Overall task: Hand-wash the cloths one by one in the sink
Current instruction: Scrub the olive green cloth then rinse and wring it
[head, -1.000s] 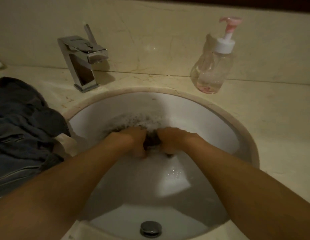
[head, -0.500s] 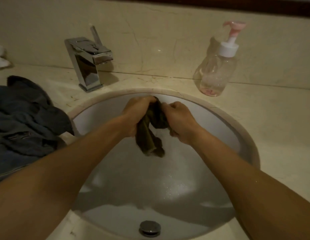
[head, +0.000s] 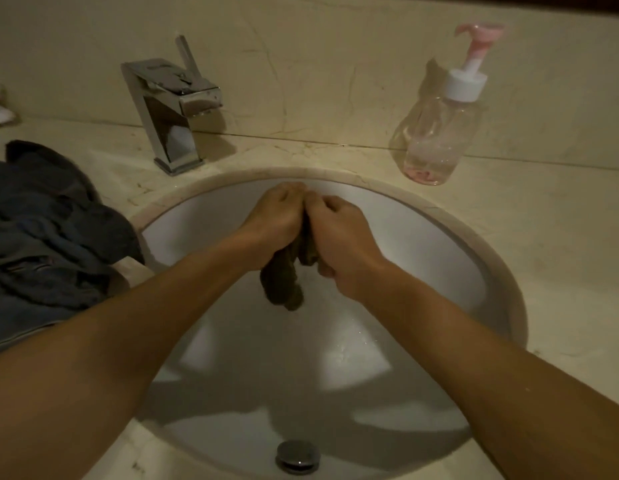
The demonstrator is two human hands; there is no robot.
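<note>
Two hands meet knuckle to knuckle over the far half of one white sink (head: 457, 258). The left hand (head: 273, 220) and right hand (head: 339, 237) are both curled tight round one brown cloth (head: 283, 285), whose bunched tail hangs between the wrists above the basin. One heap of dark blue-grey cloths (head: 48, 237) lies on the countertop (head: 560, 237) at left by the rim; how many are in it is unclear. One chrome faucet (head: 173, 112) stands far left, one clear pump soap bottle (head: 436, 133) far right, and one metal drain plug (head: 297, 457) is at the near edge.

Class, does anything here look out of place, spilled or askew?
Only the heap of dark blue-grey cloths on the beige marble counter: its edge laps over the round white sink's left rim. Nothing looks spilled or damaged.
</note>
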